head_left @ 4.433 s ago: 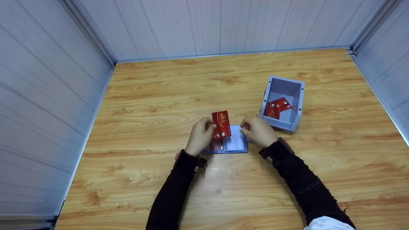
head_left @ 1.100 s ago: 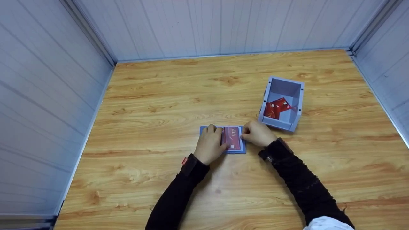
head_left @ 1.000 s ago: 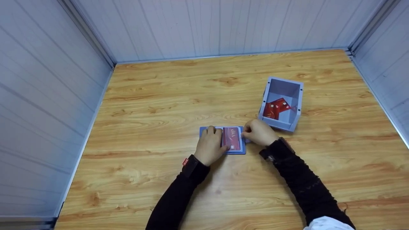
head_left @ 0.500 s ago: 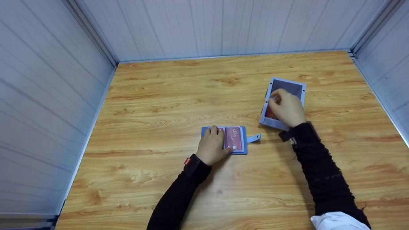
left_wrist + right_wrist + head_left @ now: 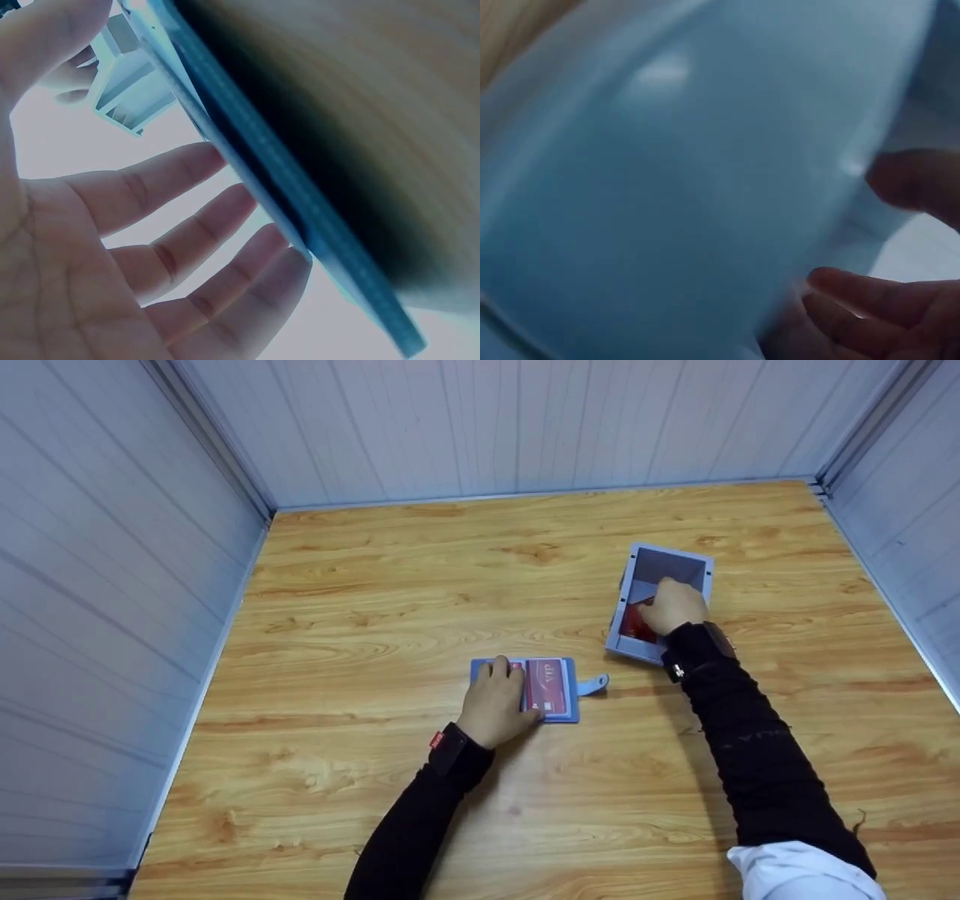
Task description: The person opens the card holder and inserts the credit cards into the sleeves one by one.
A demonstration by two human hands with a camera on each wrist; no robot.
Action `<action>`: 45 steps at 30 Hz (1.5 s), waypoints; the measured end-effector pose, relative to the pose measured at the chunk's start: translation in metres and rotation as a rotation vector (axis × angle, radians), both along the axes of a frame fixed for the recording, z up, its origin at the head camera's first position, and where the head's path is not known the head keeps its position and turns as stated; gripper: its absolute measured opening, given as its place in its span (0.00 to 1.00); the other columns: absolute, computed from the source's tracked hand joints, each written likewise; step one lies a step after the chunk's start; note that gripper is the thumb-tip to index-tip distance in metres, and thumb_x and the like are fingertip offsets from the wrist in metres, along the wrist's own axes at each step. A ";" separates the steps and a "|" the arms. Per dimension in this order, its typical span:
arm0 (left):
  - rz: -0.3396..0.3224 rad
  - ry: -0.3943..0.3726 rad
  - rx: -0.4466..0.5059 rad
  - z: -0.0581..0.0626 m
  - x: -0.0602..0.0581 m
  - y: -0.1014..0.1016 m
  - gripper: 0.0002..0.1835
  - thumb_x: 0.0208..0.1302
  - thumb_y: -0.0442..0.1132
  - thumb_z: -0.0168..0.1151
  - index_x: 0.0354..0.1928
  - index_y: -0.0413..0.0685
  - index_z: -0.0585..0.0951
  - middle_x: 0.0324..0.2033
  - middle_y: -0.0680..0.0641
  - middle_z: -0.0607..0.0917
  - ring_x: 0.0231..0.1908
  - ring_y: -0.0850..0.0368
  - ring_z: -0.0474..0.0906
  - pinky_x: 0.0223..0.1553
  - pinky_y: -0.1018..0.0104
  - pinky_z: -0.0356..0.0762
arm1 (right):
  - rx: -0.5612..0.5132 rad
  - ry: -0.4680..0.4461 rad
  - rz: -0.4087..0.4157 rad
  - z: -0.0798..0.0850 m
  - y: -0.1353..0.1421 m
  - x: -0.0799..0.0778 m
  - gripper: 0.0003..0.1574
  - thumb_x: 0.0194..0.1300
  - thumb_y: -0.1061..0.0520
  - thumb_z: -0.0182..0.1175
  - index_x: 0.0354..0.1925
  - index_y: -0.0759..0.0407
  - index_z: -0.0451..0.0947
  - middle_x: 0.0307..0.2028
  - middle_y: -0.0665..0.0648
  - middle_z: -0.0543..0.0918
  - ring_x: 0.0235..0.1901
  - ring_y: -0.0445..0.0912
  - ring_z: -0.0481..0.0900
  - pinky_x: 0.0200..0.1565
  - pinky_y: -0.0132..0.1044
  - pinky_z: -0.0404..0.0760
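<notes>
A blue card holder (image 5: 574, 714) lies open on the table, its snap strap (image 5: 594, 685) stretched out to the right. Behind a clear sleeve on its right page shows a red VIP card (image 5: 546, 686). My left hand (image 5: 491, 706) rests over the left page, fingers spread and fingertips on the pages. The left wrist view shows those fingertips along the page edges above the blue cover (image 5: 300, 202). My right hand (image 5: 675, 607) reaches into a grey bin (image 5: 634, 649), over red cards (image 5: 637, 622). In the right wrist view, thumb and fingers stand apart beside the bin's wall (image 5: 667, 187).
The wood-grain table (image 5: 360, 585) meets pale panel walls on the left (image 5: 112, 585), back (image 5: 487, 427) and right. The bin stands right of and beyond the card holder, with raised sides around my right hand.
Earlier my left hand held up a red card; a card now sits in the holder's right page. My right hand has left the holder's edge and moved right and down into the bin.
</notes>
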State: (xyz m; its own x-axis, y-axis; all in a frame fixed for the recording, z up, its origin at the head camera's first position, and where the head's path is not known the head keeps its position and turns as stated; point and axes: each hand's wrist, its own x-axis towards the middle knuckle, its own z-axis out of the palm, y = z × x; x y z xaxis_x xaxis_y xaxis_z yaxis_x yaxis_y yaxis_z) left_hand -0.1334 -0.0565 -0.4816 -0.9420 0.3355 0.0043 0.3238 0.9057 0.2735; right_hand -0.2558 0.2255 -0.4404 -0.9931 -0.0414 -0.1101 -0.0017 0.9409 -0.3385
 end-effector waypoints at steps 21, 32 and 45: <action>0.013 -0.023 0.004 -0.001 -0.001 0.000 0.39 0.52 0.58 0.72 0.58 0.36 0.75 0.52 0.39 0.74 0.52 0.41 0.72 0.53 0.52 0.77 | 0.096 -0.090 0.055 -0.014 -0.008 0.002 0.23 0.62 0.49 0.56 0.35 0.70 0.82 0.40 0.74 0.84 0.38 0.67 0.82 0.41 0.61 0.80; 0.012 -0.024 0.007 -0.002 -0.001 0.000 0.41 0.52 0.58 0.72 0.59 0.35 0.75 0.52 0.38 0.74 0.52 0.40 0.72 0.55 0.51 0.76 | 0.041 -0.084 0.063 -0.020 -0.004 -0.003 0.20 0.59 0.50 0.57 0.26 0.67 0.79 0.36 0.71 0.84 0.32 0.62 0.80 0.39 0.58 0.79; 0.015 0.011 0.019 -0.002 0.000 0.000 0.38 0.52 0.57 0.72 0.57 0.36 0.76 0.50 0.38 0.75 0.49 0.41 0.73 0.49 0.52 0.79 | 0.014 -0.094 0.041 -0.018 -0.003 -0.004 0.20 0.58 0.50 0.57 0.14 0.55 0.66 0.28 0.63 0.80 0.28 0.55 0.75 0.38 0.57 0.78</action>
State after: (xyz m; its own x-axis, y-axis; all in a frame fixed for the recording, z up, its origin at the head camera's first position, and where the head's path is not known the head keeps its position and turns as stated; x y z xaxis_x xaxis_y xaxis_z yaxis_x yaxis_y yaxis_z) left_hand -0.1333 -0.0567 -0.4836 -0.9467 0.3215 0.0212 0.3138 0.9050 0.2873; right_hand -0.2594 0.2224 -0.4579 -0.9758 -0.0794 -0.2039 -0.0090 0.9455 -0.3255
